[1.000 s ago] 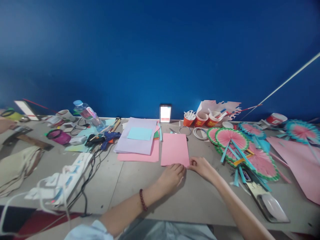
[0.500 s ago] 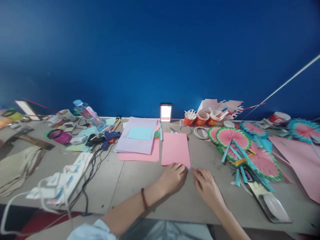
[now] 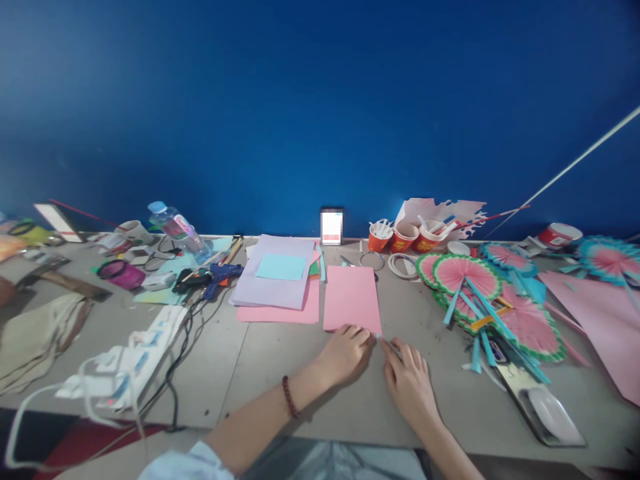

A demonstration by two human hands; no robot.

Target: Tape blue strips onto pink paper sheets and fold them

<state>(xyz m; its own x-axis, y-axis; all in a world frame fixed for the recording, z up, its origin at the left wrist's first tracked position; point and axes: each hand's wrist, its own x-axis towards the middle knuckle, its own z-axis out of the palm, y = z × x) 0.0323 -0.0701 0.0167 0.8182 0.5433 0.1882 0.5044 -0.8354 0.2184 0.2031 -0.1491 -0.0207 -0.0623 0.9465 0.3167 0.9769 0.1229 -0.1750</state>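
A sheet of pink paper (image 3: pixel 352 299) lies flat in front of me. At its near edge my left hand (image 3: pixel 347 353) is closed, its fingers curled over a light blue paper strip (image 3: pixel 378 336); only a small bit of this strip shows. My right hand (image 3: pixel 410 380) rests beside it, fingers stretched out and low over the table. Its index fingertip touches the strip by the sheet's near right corner. What lies beneath the left fingers is hidden.
Left of the sheet is a stack of purple paper (image 3: pixel 245 287) with a blue piece on top. Pink and green paper fans (image 3: pixel 465 275) and a white mouse (image 3: pixel 554 415) lie right. Red paper cups (image 3: pixel 405 237) stand behind. A power strip (image 3: pixel 150 353) with cables lies left.
My right hand has shifted slightly left, bringing its index fingertip closer to my left hand. The left hand stays at the sheet's near edge.
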